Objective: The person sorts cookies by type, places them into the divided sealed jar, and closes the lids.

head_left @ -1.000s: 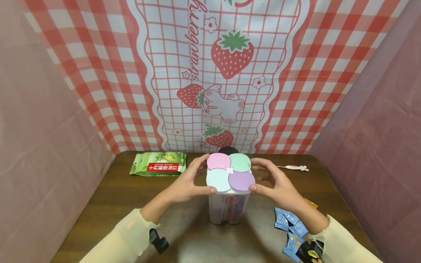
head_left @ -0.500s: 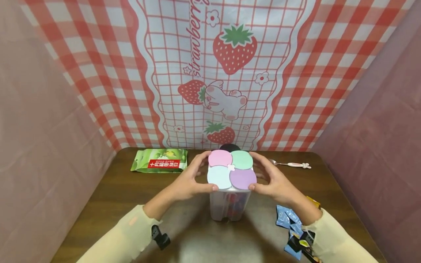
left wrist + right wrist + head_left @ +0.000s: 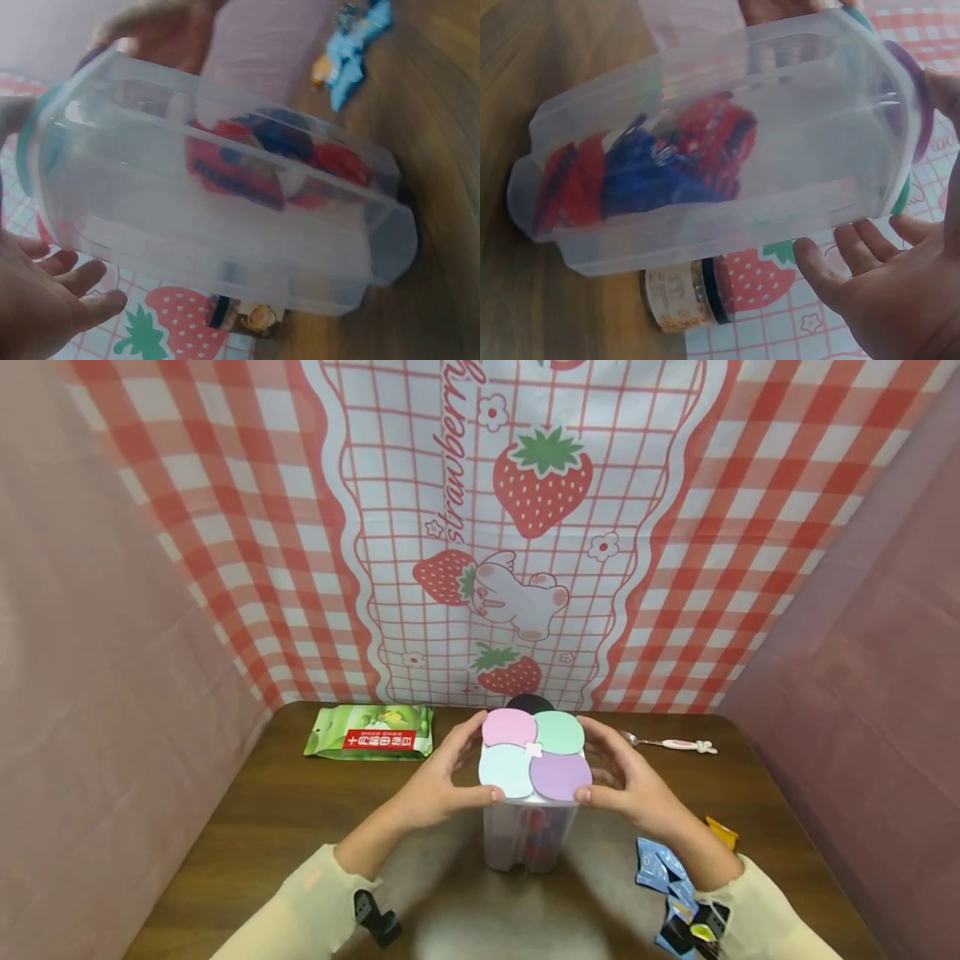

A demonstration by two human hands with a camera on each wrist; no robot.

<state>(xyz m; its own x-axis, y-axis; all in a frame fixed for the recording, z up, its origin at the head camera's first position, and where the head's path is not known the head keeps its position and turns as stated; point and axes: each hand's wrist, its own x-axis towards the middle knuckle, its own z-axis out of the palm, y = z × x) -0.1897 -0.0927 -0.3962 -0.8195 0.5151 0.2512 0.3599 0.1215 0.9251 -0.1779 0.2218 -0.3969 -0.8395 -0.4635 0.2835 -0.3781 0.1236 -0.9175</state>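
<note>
Clearly 1 container [image 3: 525, 837] between 2 hands [image 3: 439, 785] [image 3: 639, 783]

Lid [image 3: 535, 753]: pink, mint green, pale blue and purple around white. Box [image 3: 810, 142]: clear, colourless. Packets [image 3: 641, 176] within: red and blue. Bag [image 3: 367, 718]: green, with red label [image 3: 379, 739]. Cloth [image 3: 510, 539]: red-and-white check, strawberry print. Table [image 3: 285, 810]: brown wood grain. Sleeves [image 3: 296, 902]: pale cream.
</note>
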